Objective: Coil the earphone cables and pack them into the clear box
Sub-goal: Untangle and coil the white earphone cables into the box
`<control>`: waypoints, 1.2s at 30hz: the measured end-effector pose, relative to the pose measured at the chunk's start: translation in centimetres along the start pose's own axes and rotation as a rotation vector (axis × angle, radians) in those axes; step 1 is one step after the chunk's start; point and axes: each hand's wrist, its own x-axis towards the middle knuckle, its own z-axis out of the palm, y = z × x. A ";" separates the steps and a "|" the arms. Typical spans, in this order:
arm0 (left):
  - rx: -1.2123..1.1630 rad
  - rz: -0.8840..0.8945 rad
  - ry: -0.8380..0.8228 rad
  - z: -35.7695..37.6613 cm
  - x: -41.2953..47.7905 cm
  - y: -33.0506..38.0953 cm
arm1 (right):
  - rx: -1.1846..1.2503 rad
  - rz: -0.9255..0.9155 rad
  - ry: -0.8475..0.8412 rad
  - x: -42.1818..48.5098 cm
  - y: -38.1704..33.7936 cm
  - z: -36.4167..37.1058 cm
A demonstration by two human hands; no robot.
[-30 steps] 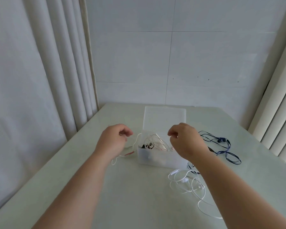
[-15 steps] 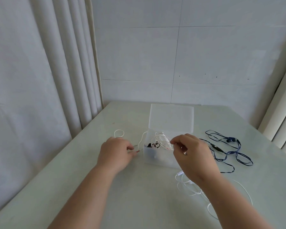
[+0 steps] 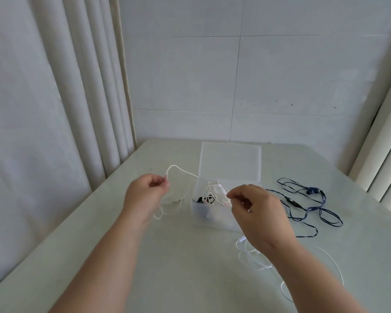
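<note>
White cable (image 3: 182, 170) pinched by left hand (image 3: 145, 196), right hand (image 3: 259, 214).

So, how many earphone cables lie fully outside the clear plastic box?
2: the dark blue earphone cable right of the clear box, the thin white earphone cable in front of it, partly hidden under the right forearm.

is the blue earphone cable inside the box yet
No, the blue earphone cable lies loose on the table to the right of the clear box.

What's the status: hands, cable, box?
Left hand pinches white cable, off the table. Right hand pinches its loops above the open clear box. Blue earphones and second white set loose, uncoiled. Nothing blocking.
</note>
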 end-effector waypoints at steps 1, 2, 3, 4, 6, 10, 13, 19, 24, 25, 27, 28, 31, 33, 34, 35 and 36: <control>-0.078 -0.012 -0.003 -0.4 0.0 0.4 | 0.014 0.007 0.002 0.0 -0.1 0.0; -0.130 -0.011 -0.020 -0.8 0.0 0.9 | 0.029 0.013 0.000 -0.1 -0.2 0.0; -0.167 -0.002 -0.042 -1.1 -0.1 1.3 | 0.043 0.021 -0.007 -0.1 -0.3 0.0; -0.199 0.010 -0.062 -1.3 -0.2 1.6 | 0.052 0.029 -0.014 -0.2 -0.4 0.1; -0.284 0.036 -0.086 -1.5 -0.4 2.3 | 0.066 0.033 -0.016 -0.2 -0.6 0.1; -0.412 0.093 -0.177 -1.4 -1.5 3.8 | 0.118 0.091 -0.019 -0.1 -0.7 0.0; -0.436 0.100 -0.256 -0.6 -3.0 4.9 | 0.181 0.157 -0.044 0.0 -0.7 -0.1; -0.220 0.277 -0.324 0.7 -4.9 5.8 | 0.285 0.181 0.053 0.0 -1.4 -0.6; -0.065 0.343 -0.346 1.2 -5.6 5.9 | 0.362 0.143 -0.055 -0.2 -1.5 -0.9; -0.054 0.371 -0.318 1.3 -5.6 5.9 | 0.371 0.159 -0.098 -0.1 -1.8 -1.1; -0.030 0.432 -0.209 1.3 -5.3 5.8 | 0.390 0.195 -0.149 0.0 -2.0 -1.4; -0.014 0.443 -0.136 1.1 -5.0 5.7 | 0.433 0.217 -0.166 0.1 -1.9 -1.7; -0.015 0.430 0.063 0.1 -3.9 5.1 | 0.761 0.265 -0.210 0.4 -1.8 -3.0; -0.035 0.438 0.148 -0.4 -3.5 4.8 | 1.022 0.269 -0.238 0.5 -1.6 -3.8; -0.033 0.452 0.170 -0.5 -3.4 4.7 | 1.141 0.258 -0.257 0.6 -1.5 -4.0; -0.026 0.464 0.190 -0.5 -3.5 4.7 | 1.248 0.238 -0.277 0.6 -1.5 -4.1; -0.015 0.471 0.215 -0.4 -3.5 4.8 | 1.334 0.213 -0.289 0.7 -1.5 -4.3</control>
